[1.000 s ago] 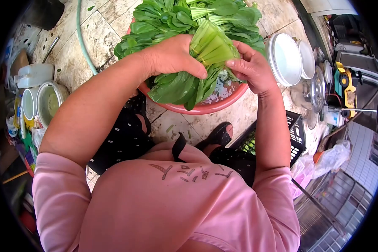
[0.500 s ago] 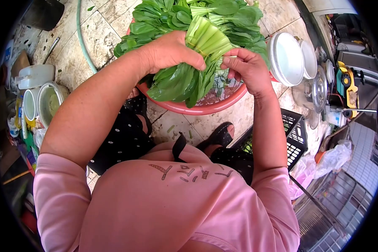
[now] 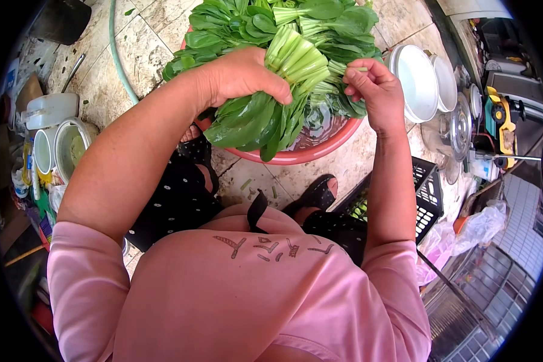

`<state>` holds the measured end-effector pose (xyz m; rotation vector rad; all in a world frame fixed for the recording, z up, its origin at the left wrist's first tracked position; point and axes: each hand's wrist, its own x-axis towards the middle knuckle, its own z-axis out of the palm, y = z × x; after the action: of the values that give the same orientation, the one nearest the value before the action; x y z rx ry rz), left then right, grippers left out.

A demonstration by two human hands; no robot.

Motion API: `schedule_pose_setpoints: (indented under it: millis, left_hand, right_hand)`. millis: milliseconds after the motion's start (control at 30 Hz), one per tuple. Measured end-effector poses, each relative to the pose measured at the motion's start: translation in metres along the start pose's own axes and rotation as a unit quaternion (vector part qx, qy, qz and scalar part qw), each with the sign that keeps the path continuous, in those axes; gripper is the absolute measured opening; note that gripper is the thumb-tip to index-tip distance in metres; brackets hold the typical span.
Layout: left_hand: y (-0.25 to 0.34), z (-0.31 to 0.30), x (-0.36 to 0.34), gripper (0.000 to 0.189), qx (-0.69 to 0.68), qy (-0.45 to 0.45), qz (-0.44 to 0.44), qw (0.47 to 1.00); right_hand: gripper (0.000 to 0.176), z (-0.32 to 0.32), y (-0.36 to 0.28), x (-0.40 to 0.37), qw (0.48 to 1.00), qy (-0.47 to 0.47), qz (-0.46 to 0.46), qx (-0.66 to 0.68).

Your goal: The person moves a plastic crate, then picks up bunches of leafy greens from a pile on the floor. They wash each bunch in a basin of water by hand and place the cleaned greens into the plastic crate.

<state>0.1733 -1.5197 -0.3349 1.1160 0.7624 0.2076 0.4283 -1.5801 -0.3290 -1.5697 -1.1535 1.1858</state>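
Note:
My left hand is wrapped round a bunch of leafy greens, its pale cut stalks pointing up and its leaves hanging down. Fingers pinched together, my right hand is just right of the bunch, apart from it. Something small and pale shows at its fingertips, too small to name. Below both hands stands a red basin holding water, with more leafy greens heaped over its far side.
White buckets stand right of the basin, beside a clear lidded container. A black crate sits near my right leg. At the left are tubs and a green hose. Plastic bags lie at the right.
My right hand has moved right and slightly up, from touching the bunch's side to a spot apart from it. My left hand keeps hold of the bunch, almost in place.

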Motion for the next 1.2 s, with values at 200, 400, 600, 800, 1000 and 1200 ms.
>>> schedule_pose_setpoints:
  millis: [200,400,600,800,1000,1200]
  left_hand:
    - [0.008,-0.011,0.004,0.046,0.035,0.067,0.053,0.996]
    - [0.019,-0.009,-0.005,0.043,0.053,0.170,0.118,0.977]
    - [0.022,-0.012,-0.007,0.041,0.036,0.172,0.122,0.977]
    - [0.025,-0.008,-0.009,0.041,0.032,0.172,0.099,0.980]
    - [0.020,-0.009,-0.010,0.043,0.036,0.172,0.125,0.976]
    - [0.014,-0.014,-0.002,0.041,0.110,0.178,0.101,0.973]
  right_hand:
    - [0.022,-0.001,0.031,-0.014,0.932,-0.316,0.165,-0.058]
    - [0.039,0.002,0.097,-0.010,0.857,-0.317,0.140,-0.382]
    - [0.048,-0.002,0.139,0.005,0.888,-0.051,0.140,-0.436]
    - [0.040,0.032,0.172,0.015,0.809,-0.016,0.079,-0.583]
    - [0.026,0.041,0.169,0.014,0.741,-0.128,-0.023,-0.659]
    - [0.034,0.078,0.161,-0.012,0.782,-0.299,-0.054,-0.544]
